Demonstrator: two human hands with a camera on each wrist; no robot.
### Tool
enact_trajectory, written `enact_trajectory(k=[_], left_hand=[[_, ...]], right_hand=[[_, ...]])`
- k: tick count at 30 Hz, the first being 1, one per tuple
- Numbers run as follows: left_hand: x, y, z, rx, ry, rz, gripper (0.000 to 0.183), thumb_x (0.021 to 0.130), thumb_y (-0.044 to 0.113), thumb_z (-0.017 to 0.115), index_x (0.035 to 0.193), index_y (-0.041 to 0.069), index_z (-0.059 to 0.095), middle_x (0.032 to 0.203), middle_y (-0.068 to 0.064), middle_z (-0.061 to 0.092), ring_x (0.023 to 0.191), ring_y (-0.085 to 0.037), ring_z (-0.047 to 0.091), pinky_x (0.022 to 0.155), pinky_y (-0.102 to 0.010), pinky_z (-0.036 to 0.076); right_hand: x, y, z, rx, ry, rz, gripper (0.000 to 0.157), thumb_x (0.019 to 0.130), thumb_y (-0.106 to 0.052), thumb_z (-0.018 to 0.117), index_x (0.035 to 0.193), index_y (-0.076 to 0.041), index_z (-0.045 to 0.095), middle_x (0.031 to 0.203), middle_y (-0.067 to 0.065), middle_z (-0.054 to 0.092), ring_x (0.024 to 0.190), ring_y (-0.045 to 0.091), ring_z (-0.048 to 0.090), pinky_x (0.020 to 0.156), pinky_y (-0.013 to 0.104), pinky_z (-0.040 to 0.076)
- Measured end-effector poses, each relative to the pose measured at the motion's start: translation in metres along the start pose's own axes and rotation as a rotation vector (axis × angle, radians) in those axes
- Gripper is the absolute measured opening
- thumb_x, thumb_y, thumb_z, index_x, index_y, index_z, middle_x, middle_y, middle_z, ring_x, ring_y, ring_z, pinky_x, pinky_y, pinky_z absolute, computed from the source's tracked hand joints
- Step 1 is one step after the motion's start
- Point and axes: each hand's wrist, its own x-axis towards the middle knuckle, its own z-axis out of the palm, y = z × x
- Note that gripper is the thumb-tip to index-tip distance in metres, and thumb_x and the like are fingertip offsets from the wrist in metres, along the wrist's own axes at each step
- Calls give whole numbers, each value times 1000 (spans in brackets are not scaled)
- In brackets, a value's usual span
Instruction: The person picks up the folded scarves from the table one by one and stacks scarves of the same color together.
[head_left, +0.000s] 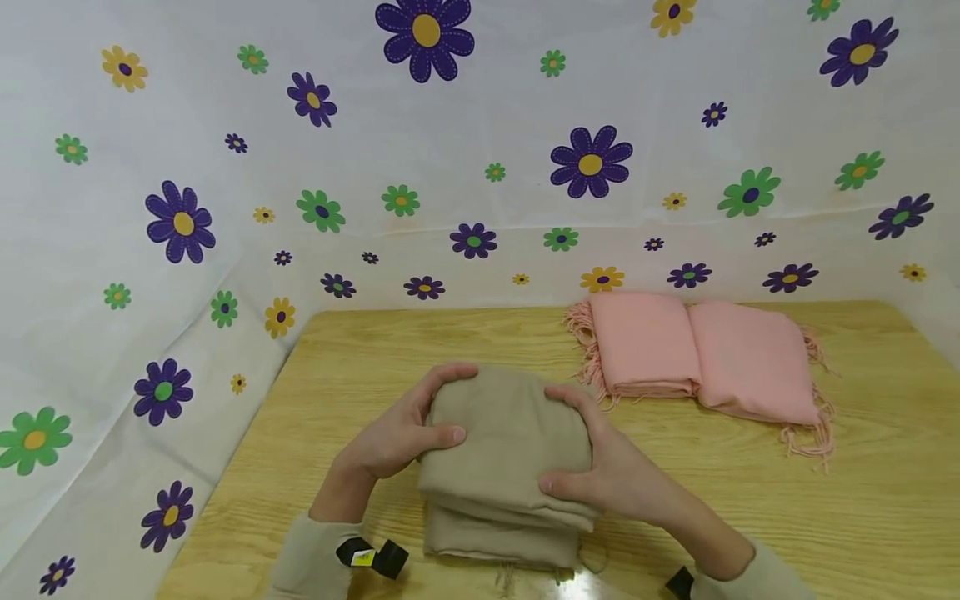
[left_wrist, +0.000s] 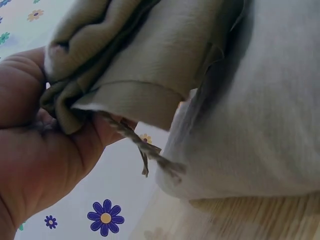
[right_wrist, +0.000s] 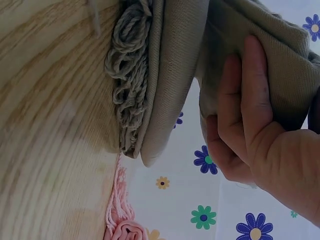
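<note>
Well apart from the far edge of the tabletop (head_left: 330, 367), left hand (head_left: 397, 433) and right hand (head_left: 615, 467) grip the upper beige cloth (head_left: 510, 442); equal, level support should protect its folds.

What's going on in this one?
A person is holding a folded beige bundle between the left hand and the right hand, one at each side. It sits over a lower beige fold that rests on the wooden table; whether they are one piece, I can't tell. Folded pink fringed fabric lies farther back, toward the person's right, with neither hand touching it.
</note>
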Motion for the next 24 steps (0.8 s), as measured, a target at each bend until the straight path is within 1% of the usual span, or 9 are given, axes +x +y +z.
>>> enact_trajectory(k=[4, 8, 11, 12, 15, 18, 20, 24], left_hand=[[1, -1, 0, -19, -19, -37, 67, 96, 5, 63, 151, 18, 28, 139, -20, 35, 118, -32, 47, 86, -42, 54], [0, -4, 0, -32, -36, -91, 71, 95, 7, 65, 152, 19, 25, 136, -21, 34, 115, -31, 48, 84, -42, 54], [0, -8, 0, -34, -54, -113, 73, 94, 7, 66, 153, 20, 23, 136, -21, 35, 114, -31, 48, 85, -42, 54], [1, -9, 0, -34, -60, -115, 74, 94, 7, 66, 153, 19, 23, 136, -21, 35, 114, -31, 49, 85, -42, 54], [1, -12, -1, -38, -77, -128, 74, 94, 5, 66, 153, 20, 23, 137, -20, 35, 114, -31, 49, 86, -42, 53], [-1, -13, -2, -35, -83, -156, 74, 93, 5, 67, 152, 21, 24, 138, -18, 34, 115, -31, 48, 87, -42, 52], [-1, -12, -3, -7, -85, -181, 75, 92, 6, 69, 151, 23, 25, 139, -17, 34, 115, -32, 47, 89, -42, 51], [-3, -10, -6, 135, -85, -225, 77, 91, 14, 73, 150, 26, 26, 138, -15, 35, 114, -32, 45, 92, -41, 46]], right_hand=[[0, 1, 0, -17, -6, 18, 89, 82, -24, 82, 151, -27, 27, 148, 10, 32, 111, 28, 51, 92, 43, 43], [1, 2, -1, -39, -41, 36, 89, 82, -25, 82, 151, -25, 26, 141, 14, 39, 111, 27, 52, 93, 43, 44], [1, 4, -2, -63, -72, 49, 89, 82, -27, 82, 151, -24, 26, 135, 16, 43, 111, 27, 52, 93, 44, 43], [1, 5, -3, -76, -78, 54, 89, 82, -28, 82, 151, -24, 26, 136, 16, 42, 111, 27, 52, 93, 44, 43], [1, 6, -4, -118, -100, 67, 89, 82, -31, 82, 150, -25, 26, 132, 17, 45, 110, 27, 52, 93, 45, 43], [0, 6, -6, -152, -120, 75, 89, 83, -33, 82, 151, -27, 26, 131, 18, 46, 110, 27, 53, 93, 46, 42], [0, 6, -6, -169, -132, 75, 88, 83, -35, 82, 150, -27, 26, 129, 19, 48, 109, 26, 54, 92, 47, 43], [1, 8, -6, -211, -155, 60, 87, 83, -37, 81, 150, -26, 27, 127, 21, 50, 104, 25, 56, 90, 46, 44]])
